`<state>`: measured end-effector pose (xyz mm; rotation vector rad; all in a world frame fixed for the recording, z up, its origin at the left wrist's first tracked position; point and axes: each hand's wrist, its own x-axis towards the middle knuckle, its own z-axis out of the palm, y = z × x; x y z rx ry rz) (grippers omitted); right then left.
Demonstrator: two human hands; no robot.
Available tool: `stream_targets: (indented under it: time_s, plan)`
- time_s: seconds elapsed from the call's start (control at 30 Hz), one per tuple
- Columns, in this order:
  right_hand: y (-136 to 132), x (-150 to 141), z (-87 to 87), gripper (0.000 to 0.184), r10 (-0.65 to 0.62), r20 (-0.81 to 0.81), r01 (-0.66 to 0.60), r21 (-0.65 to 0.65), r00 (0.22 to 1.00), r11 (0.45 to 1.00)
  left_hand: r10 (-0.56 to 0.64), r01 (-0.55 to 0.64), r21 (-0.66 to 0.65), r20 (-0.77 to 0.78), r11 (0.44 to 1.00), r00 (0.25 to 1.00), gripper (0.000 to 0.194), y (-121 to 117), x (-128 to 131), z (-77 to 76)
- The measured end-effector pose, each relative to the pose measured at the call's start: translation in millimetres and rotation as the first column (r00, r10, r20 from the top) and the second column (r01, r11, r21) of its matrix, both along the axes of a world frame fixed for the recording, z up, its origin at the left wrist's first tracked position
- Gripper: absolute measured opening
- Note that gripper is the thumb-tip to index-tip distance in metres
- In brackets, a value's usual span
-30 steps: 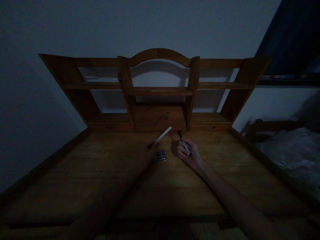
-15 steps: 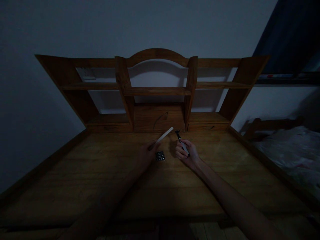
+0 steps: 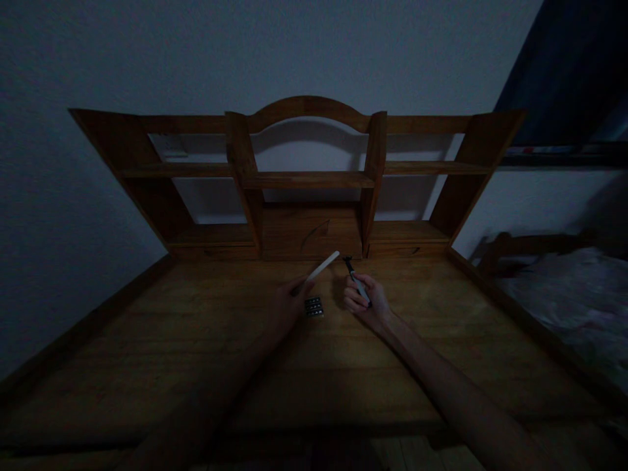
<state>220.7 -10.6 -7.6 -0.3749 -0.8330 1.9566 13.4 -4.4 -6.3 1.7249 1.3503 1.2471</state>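
Over the middle of the desk, my left hand (image 3: 289, 298) is closed around the lower end of a flat white stick (image 3: 324, 266). The stick slants up to the right; its gripped end is hidden. My right hand (image 3: 364, 297) is wrapped round the grey and black handle of a razor (image 3: 360, 286), whose dark, narrow head points up and away. The stick's tip is close to the razor head, with a small gap between them. Just right of my left fingers lies a small black case (image 3: 314, 307) with rows of pale marks, too dim to make out fully.
A wooden desk (image 3: 196, 353) spreads under both hands. At its back stands a wooden shelf unit (image 3: 309, 180) with drawers at its base, against a pale wall. Beyond the right edge, a crumpled light-coloured heap (image 3: 579, 294) lies by a wooden rail. The room is dim.
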Motion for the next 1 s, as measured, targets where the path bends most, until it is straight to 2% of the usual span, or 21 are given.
stream_targets:
  time_s: [0.17, 0.33, 0.47, 0.7, 0.9, 1.0]
  plan:
    - [-1.4, 0.4, 1.2, 0.028, -0.007, 0.007, 0.007, 0.002, 1.000, 1.000, 0.008, -0.008, 0.011, 0.043, 1.000, 0.999, 0.038, -0.5, -0.5, 1.5]
    - [-1.8, -0.5, 0.7, 0.028, -0.008, 0.010, 0.008, 0.003, 1.000, 1.000, -0.050, 0.050, 0.017, -0.027, 0.999, 0.998, 0.038, -3.4, 2.3, 1.7]
    - [-0.3, -0.9, -1.8, 0.029, 0.002, 0.006, -0.002, 0.011, 1.000, 1.000, -0.019, 0.020, 0.020, -0.073, 1.000, 0.997, 0.041, -1.9, 2.0, 0.7]
    - [1.0, 0.8, -3.5, 0.029, 0.017, 0.003, -0.017, 0.010, 1.000, 1.000, 0.041, -0.041, 0.040, -0.007, 0.998, 0.999, 0.039, 0.3, -0.7, 3.2]
    - [0.4, -0.5, -3.1, 0.029, 0.008, 0.008, -0.008, 0.006, 1.000, 1.000, -0.041, 0.042, 0.013, -0.046, 0.999, 0.998, 0.040, -1.6, -0.1, 3.3]
    - [1.3, -1.7, -4.0, 0.029, 0.009, 0.008, -0.009, 0.015, 1.000, 1.000, -0.033, 0.032, -0.004, -0.065, 0.999, 0.997, 0.041, -1.1, 0.6, 1.5]
